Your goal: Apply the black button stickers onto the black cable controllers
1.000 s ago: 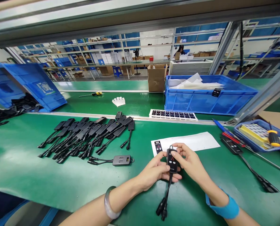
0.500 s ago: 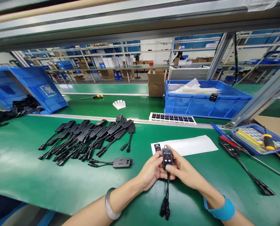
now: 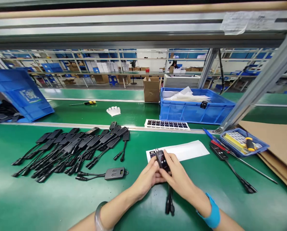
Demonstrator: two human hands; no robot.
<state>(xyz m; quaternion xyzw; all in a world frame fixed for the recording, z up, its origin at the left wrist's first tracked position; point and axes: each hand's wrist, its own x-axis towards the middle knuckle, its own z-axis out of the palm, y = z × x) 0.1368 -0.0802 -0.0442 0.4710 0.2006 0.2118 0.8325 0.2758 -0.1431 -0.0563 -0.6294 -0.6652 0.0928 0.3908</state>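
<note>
A small black controller (image 3: pixel 161 158) with a buttoned face and two cable tails is gripped between both hands over the green bench. My left hand (image 3: pixel 148 175) is closed around its left side and underside. On the other side, my right hand (image 3: pixel 175 168) closes along the right edge, thumb at the lower face. The two cable ends (image 3: pixel 169 205) hang toward me. Just behind lies a white label sheet (image 3: pixel 190 150) with a dark label (image 3: pixel 152 154) at its left end. To the left, another controller (image 3: pixel 114 173) rests with its back up.
A pile of black controllers (image 3: pixel 85 141) covers the left of the bench. A label strip (image 3: pixel 167 124) lies before a blue bin (image 3: pixel 193 110). At right are a controller (image 3: pixel 219 152), pens and a small blue tray (image 3: pixel 261 148). A white glove (image 3: pixel 113 111) and a screwdriver (image 3: pixel 89 102) lie farther back.
The controller has tilted, its top leaning left, and my right hand's fingers have shifted up along its edge. The whole view has swung a little to the right.
</note>
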